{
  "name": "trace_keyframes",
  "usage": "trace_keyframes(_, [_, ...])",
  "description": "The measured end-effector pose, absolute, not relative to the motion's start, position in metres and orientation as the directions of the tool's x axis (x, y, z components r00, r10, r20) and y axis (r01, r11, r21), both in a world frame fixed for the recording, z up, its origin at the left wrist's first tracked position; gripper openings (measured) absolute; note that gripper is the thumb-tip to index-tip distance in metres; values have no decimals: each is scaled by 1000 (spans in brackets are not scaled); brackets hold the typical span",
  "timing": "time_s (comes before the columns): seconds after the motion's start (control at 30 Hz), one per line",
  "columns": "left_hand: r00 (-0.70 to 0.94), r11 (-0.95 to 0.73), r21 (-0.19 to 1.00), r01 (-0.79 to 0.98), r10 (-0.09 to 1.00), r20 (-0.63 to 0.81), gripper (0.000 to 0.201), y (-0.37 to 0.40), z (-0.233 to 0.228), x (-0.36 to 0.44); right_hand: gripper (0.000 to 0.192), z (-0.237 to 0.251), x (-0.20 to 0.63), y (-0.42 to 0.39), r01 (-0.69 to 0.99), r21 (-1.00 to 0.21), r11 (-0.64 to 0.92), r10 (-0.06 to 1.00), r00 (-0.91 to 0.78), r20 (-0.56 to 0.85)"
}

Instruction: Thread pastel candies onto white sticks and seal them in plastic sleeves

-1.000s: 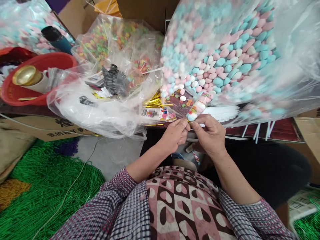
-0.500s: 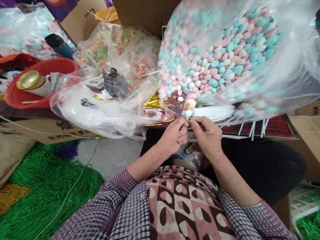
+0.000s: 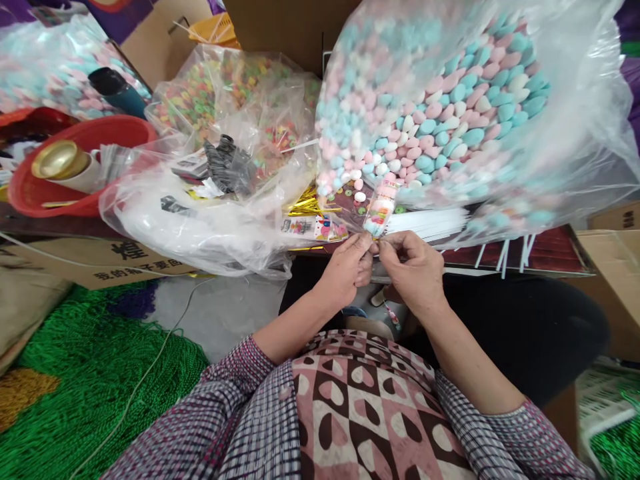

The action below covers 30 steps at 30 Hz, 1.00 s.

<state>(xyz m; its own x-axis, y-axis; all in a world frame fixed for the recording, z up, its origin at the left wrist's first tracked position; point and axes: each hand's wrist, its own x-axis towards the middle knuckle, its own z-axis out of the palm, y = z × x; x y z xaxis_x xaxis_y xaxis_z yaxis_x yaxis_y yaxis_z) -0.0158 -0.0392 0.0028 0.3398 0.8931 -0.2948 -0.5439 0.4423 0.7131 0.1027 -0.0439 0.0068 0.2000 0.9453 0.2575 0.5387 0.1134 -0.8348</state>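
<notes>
Two hands meet at the near table edge: left hand (image 3: 347,269) and right hand (image 3: 413,267) pinch the neck of a small candy packet (image 3: 380,208). Step: closing the neck. Next likely needs steady twisting. Packet's long axis runs near–far, filled end pointing far, slightly right.

Dark red table (image 3: 555,257): candy bags (image 3: 450,113), red basin (image 3: 75,167), white sticks (image 3: 430,223), gold ties (image 3: 305,203).
</notes>
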Motion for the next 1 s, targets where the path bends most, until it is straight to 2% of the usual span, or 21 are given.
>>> trace_keyframes(0.13, [457,523,620,-585,844,-280,27,-38,3,-19,13,7,103,-42,170,-985,-22,986,165,6])
trace_keyframes(0.23, [551,614,562,-553,776,-306,33,-37,5,-23,23,2,109,-39,-44,-994,-100,991,81,-104])
trace_keyframes(0.33, [637,701,509,-500,696,-332,39,-36,6,-25,30,-1,117,-37,-153,-978,-144,990,-15,-143])
trace_keyframes(0.43, [719,774,461,-434,606,-341,41,-37,7,-26,46,0,125,-37,-201,-962,-187,978,-130,-163])
trace_keyframes(0.53, [760,810,423,-407,557,-336,43,-37,6,-25,41,-3,128,-36,-232,-948,-219,969,-162,-184])
trace_keyframes(0.7, [736,787,376,-489,603,-308,42,-35,2,-21,26,-22,123,-33,-270,-956,-112,992,32,-125])
trace_keyframes(0.83, [689,759,378,-530,645,-331,38,-32,-2,-19,25,-31,118,-33,-162,-986,-29,990,129,-50])
trace_keyframes(0.9, [673,746,396,-535,660,-334,38,-32,-3,-19,23,-29,119,-34,-129,-991,-37,993,107,-51])
trace_keyframes(1.0, [690,742,447,-500,653,-312,39,-33,-1,-21,26,-21,124,-35,-190,-977,-96,995,-21,-93])
